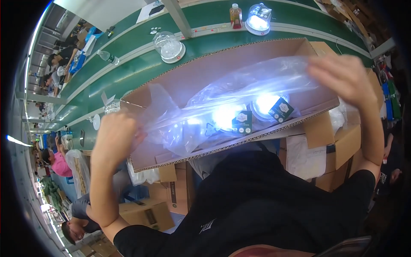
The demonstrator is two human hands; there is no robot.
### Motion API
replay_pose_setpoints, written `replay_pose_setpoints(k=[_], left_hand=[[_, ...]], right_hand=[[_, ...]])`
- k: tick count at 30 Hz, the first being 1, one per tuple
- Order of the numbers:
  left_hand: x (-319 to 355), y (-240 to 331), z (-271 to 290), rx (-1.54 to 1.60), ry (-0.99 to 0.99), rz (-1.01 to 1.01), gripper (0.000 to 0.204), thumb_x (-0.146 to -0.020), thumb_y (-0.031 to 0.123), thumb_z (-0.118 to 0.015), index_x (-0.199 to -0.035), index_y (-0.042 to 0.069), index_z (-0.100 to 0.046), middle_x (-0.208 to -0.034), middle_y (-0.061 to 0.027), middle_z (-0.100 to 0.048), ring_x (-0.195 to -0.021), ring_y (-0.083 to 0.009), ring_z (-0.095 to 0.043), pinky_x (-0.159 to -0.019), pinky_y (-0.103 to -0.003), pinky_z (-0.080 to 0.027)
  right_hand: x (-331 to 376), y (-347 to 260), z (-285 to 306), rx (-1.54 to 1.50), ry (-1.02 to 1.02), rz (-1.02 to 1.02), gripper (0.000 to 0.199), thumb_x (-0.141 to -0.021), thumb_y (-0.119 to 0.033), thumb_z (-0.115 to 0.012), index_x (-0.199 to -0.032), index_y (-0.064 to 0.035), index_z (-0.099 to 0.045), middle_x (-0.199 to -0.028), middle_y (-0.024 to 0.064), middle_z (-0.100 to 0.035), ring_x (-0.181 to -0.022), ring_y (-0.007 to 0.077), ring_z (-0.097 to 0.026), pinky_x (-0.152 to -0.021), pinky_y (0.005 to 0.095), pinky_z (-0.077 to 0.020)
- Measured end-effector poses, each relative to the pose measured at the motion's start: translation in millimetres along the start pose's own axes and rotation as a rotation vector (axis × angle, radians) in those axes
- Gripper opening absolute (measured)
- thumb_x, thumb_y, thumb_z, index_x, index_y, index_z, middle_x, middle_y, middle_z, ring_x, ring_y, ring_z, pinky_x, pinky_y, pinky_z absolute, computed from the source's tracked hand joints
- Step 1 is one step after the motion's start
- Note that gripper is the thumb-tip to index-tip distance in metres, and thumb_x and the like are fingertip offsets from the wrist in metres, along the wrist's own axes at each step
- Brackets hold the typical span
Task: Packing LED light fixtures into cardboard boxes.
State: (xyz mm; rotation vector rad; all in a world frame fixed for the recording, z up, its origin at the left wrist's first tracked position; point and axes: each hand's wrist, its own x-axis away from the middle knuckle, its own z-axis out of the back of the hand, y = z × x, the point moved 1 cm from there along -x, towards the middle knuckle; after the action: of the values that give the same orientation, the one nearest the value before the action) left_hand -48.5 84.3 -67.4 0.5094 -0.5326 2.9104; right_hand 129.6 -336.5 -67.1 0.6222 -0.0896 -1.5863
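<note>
A long open cardboard box (201,70) lies tilted in front of me at the edge of a green conveyor. A clear plastic bag (239,92) is stretched over its inside. My left hand (114,137) grips the bag's left end at the box's left corner. My right hand (342,77), blurred, holds the bag's right end above the box's right side. Under the plastic lie lit dome-shaped lamps (265,103) with small dark green tags (280,110).
On the green conveyor (141,64) behind the box stand two clear dome lamps (170,46), (259,19), a water bottle (108,57) and an orange drink bottle (235,16). Stacked cartons (338,145) sit to my right and below. Other people work along the line at left.
</note>
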Motion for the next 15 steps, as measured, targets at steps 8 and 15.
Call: replay_pose_setpoints(k=[8, 15], left_hand=[[-7.8, 6.2, -23.5, -0.192, 0.283, 0.149, 0.064, -0.078, 0.008, -0.068, -0.14, 0.005, -0.052, -0.077, -0.0098, -0.067, -0.076, -0.0264, -0.066, -0.07, -0.04, -0.051], [14.3, 14.5, -65.4, -0.067, -0.075, 0.163, 0.033, -0.082, 0.023, -0.072, -0.107, 0.002, -0.069, -0.093, -0.0155, -0.066, -0.078, -0.032, -0.071, -0.066, -0.041, -0.056]], right_hand=[[24.6, -35.9, -59.9, -0.425, -0.387, -0.241, 0.016, -0.078, -0.002, -0.062, -0.093, -0.0074, -0.063, -0.099, 0.0041, -0.072, -0.088, 0.0249, -0.07, -0.064, 0.0376, -0.0541], [3.7, -34.9, -71.9, -0.525, -1.065, -0.291, 0.02, -0.084, -0.007, -0.059, -0.102, -0.0092, -0.068, -0.097, 0.0156, -0.073, -0.091, 0.0336, -0.07, -0.074, 0.0437, -0.0547]])
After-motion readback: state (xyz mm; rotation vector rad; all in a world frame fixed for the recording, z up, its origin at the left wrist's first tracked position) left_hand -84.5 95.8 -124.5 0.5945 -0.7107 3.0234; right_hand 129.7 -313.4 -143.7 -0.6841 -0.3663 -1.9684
